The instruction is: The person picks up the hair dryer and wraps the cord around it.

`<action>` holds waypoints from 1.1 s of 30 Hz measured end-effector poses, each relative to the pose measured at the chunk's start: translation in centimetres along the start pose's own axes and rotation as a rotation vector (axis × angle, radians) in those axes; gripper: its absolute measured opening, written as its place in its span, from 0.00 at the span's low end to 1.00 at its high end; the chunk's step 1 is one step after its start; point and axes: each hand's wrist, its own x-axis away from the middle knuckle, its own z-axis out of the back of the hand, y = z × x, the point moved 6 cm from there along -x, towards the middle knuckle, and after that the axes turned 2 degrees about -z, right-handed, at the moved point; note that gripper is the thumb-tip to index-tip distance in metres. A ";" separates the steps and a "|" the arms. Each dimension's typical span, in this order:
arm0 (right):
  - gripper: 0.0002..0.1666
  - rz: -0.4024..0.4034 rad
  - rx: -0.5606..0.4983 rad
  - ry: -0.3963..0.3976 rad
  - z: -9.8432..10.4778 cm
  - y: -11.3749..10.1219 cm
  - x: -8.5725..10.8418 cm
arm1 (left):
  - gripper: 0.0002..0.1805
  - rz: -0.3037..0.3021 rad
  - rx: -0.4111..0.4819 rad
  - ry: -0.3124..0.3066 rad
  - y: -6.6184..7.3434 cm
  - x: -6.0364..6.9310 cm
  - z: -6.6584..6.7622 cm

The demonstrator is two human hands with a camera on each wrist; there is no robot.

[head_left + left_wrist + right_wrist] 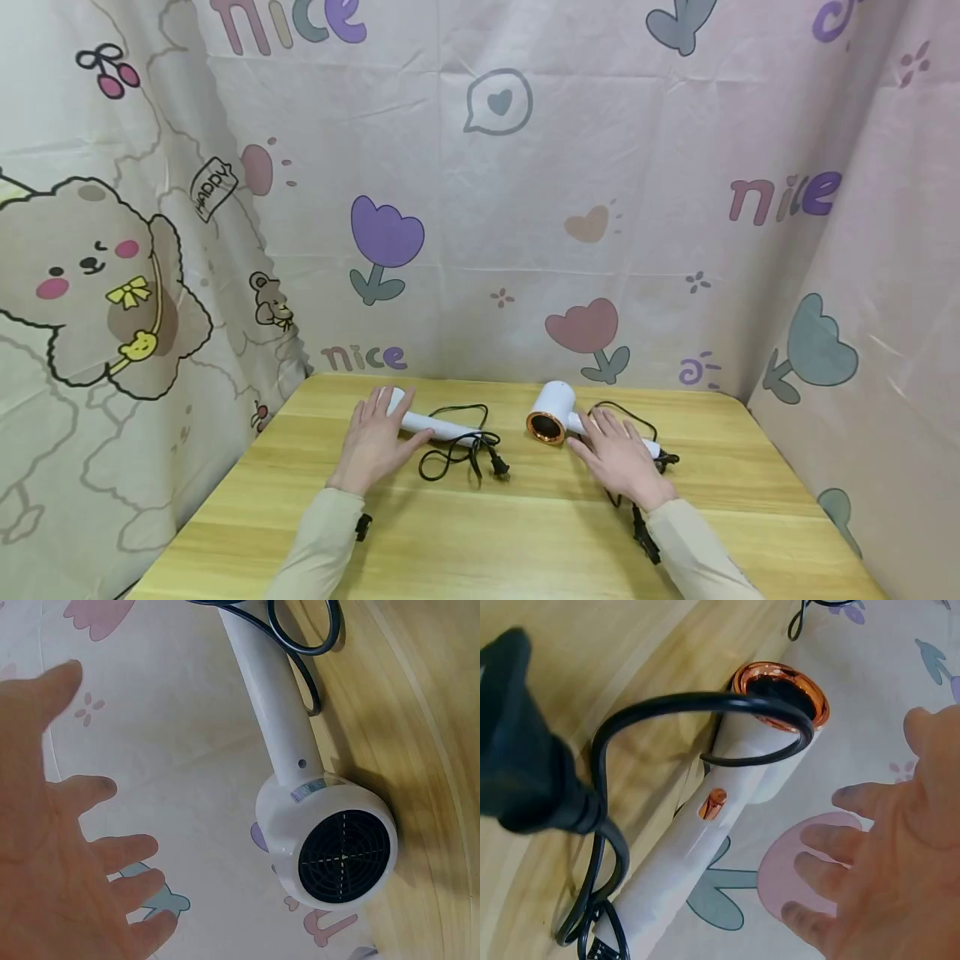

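- On the left side of the pale yellow wooden counter (510, 542), a white plastic hair dryer (442, 429) lies with its handle toward the right, its head partly hidden by the left grip (372, 437).
- On the right side, a white hair dryer with a copper-coloured nozzle ring (555, 400) lies behind the right grip (621, 454), handle toward the right.
- Grip state: both bare hands, fingers spread, pinching nothing; the wrist views show each apart from its dryer.
- Snag risk: the looped black left cord (429, 475) lies at the handle end; lifting could drag its two-pin plug (500, 465).
- Catch risk: the black right cord (675, 703) loops across the handle; closing fingers could trap it.
- Roll risk: smooth, rounded handles may turn if pushed off-centre.
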 end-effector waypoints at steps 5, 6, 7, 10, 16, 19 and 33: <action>0.38 0.065 -0.040 0.085 0.3 -0.9 -0.3 | 0.42 0.006 -0.007 0.005 -0.5 -0.1 0.1; 0.38 0.073 -0.048 0.096 0.3 -1.1 -0.4 | 0.42 0.006 -0.010 0.012 -0.6 -0.1 0.1; 0.37 0.083 -0.052 0.107 0.4 -1.2 -0.5 | 0.42 0.006 -0.014 0.020 -0.7 -0.2 0.1; 0.37 0.098 -0.044 0.117 0.3 -1.6 -0.9 | 0.41 0.005 -0.018 0.040 -1.0 -0.3 0.0; 0.36 0.109 -0.020 0.084 -0.4 -2.5 -1.8 | 0.42 0.042 -0.009 0.037 -2.8 -0.7 -1.0; 0.33 0.113 -0.020 0.083 -0.7 -3.1 -2.0 | 0.43 0.063 0.011 0.041 -4.1 -1.1 -1.4; 0.29 0.175 -0.067 -0.024 -3.0 -6.5 -1.9 | 0.43 0.197 0.084 -0.060 -7.4 -1.6 -3.6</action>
